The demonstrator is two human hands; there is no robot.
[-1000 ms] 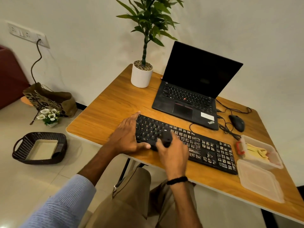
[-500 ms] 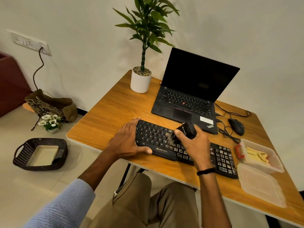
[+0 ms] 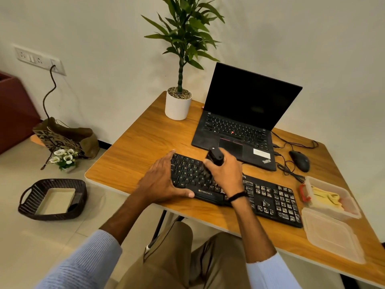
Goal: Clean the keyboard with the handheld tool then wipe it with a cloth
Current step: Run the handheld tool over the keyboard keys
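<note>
The left grip (image 3: 164, 180) lies flat with straight fingers across the left end of the long black plastic keyboard (image 3: 270, 199), its thumb against the front rim, bracing it and grasping nothing. The keyboard sits along the near edge of the wooden surface (image 3: 141, 147), and its long axis runs from under that grip towards the right edge, slanting a little nearer to the person as it goes. Just right of the left grip, the right grip (image 3: 226, 174) is clenched round the stubby black handheld tool (image 3: 216, 156). The tool is held tilted, with its top towards the open black laptop (image 3: 235, 130). Its lower end is over the letter keys, though whether it touches them cannot be told. From there the rest of the keyboard stretches rightward, so I judge the coming pass follows the long axis away from the bracing grip. At the right edge, an open clear plastic box (image 3: 352, 207) holds the folded yellow cloth (image 3: 325, 198), touching the keyboard's right end or just beside it. The right grip is the nearer of the two to the cloth. Counted: two grips, one keyboard, one handheld tool, one cloth.
</note>
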